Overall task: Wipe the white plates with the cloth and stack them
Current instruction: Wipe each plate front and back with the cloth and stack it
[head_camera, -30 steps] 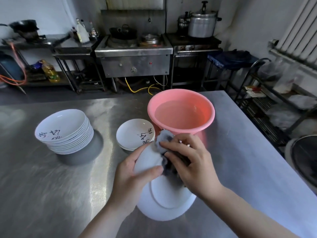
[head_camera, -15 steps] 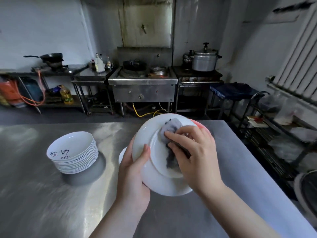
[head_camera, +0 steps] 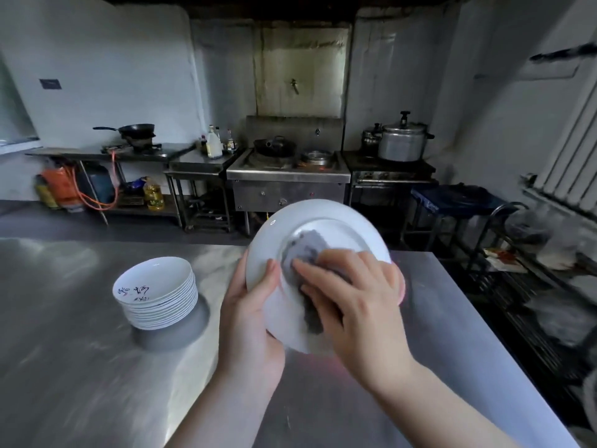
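Observation:
I hold a white plate tilted up in front of me, its underside facing me. My left hand grips its left rim, thumb on the underside. My right hand presses a grey cloth against the plate's base, fingers curled over the cloth. A stack of several white plates with blue and black writing stands on the steel table to the left. The pink basin is almost hidden behind the plate and my right hand; only a pink sliver shows.
Across the aisle stand a steel stove with a wok, a side counter with bottles, and a large pressure pot. A dark wire rack with bags stands right of the table. A radiator lines the right wall.
The plate has risen and tilted further towards me while the view lifted. The cloth and my right hand have shifted across the underside. The smaller plate pile and the basin are now hidden.

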The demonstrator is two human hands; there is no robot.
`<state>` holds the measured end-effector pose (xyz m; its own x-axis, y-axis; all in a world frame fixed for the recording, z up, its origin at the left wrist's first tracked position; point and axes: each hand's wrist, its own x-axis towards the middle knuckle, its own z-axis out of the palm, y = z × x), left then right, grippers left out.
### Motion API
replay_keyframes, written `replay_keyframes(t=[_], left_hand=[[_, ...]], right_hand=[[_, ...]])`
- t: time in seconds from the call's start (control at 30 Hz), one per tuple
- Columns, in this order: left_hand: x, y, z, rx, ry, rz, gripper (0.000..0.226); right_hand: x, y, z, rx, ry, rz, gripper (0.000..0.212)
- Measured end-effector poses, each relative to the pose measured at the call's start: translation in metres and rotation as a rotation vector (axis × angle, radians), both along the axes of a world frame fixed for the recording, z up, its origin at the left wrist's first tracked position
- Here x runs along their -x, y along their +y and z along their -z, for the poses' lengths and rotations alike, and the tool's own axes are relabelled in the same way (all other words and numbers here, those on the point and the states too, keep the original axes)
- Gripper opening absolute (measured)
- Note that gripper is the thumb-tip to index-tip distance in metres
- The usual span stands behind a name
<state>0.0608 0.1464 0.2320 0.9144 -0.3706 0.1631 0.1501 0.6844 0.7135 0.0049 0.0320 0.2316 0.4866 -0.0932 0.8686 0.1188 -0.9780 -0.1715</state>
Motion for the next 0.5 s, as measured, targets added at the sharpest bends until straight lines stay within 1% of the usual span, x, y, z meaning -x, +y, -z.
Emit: replay_keyframes(t=[0.07, 0.1, 0.23, 0.33, 0.4, 0.5], left_hand=[[0.004, 0.007, 0.000, 0.013, 0.009, -0.007, 0.038], [0.006, 0.011, 0.001, 0.001, 0.006, -0.024, 0.039], [0.010, 0.022, 0.008, -0.042, 0.013, -0.026, 0.034], [0.010, 0.031, 0.013, -0.080, -0.022, 0.005, 0.034], [0.008, 0.040, 0.016, -0.081, -0.009, 0.019, 0.035], [0.002, 0.053, 0.026, -0.076, 0.045, 0.052, 0.029]], right_hand=[[0.011, -0.002, 0.005, 0.050, 0.026, -0.060, 0.022], [0.014, -0.006, 0.006, 0.028, 0.020, -0.048, 0.021], [0.011, -0.015, 0.002, -0.185, -0.045, 0.111, 0.018], [0.004, 0.009, 0.006, -0.315, -0.083, 0.218, 0.022], [0.004, 0.035, 0.018, -0.259, -0.062, 0.213, 0.022], [0.013, 0.055, 0.041, -0.038, 0.080, 0.028, 0.023]])
